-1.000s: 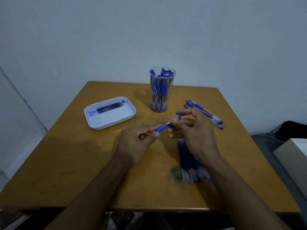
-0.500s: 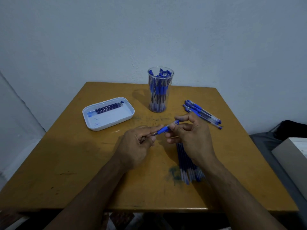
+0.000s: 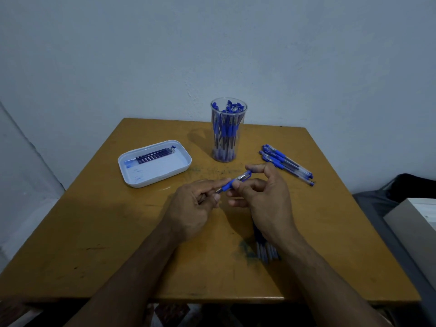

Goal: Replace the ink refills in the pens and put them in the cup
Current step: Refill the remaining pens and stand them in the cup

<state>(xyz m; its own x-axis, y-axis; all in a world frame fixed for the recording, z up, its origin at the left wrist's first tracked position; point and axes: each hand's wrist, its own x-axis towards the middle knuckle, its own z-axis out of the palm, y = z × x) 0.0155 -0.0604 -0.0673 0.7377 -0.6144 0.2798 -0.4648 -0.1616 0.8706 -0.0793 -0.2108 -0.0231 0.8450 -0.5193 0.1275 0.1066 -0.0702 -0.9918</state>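
Hands, left (image 3: 195,204) and right (image 3: 262,197), grip pen (image 3: 233,181) mid-table (image 3: 94,232).

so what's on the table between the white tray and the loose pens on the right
In the head view, the clear cup full of pens stands between the white tray and the loose pens, set a little farther back; otherwise bare tabletop.

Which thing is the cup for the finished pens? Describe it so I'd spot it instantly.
Start at the yellow table and look to its far edge, by the wall. The cup stands there upright, between the white tray and the loose pens. It alone is tall, clear, and packed with blue pens.
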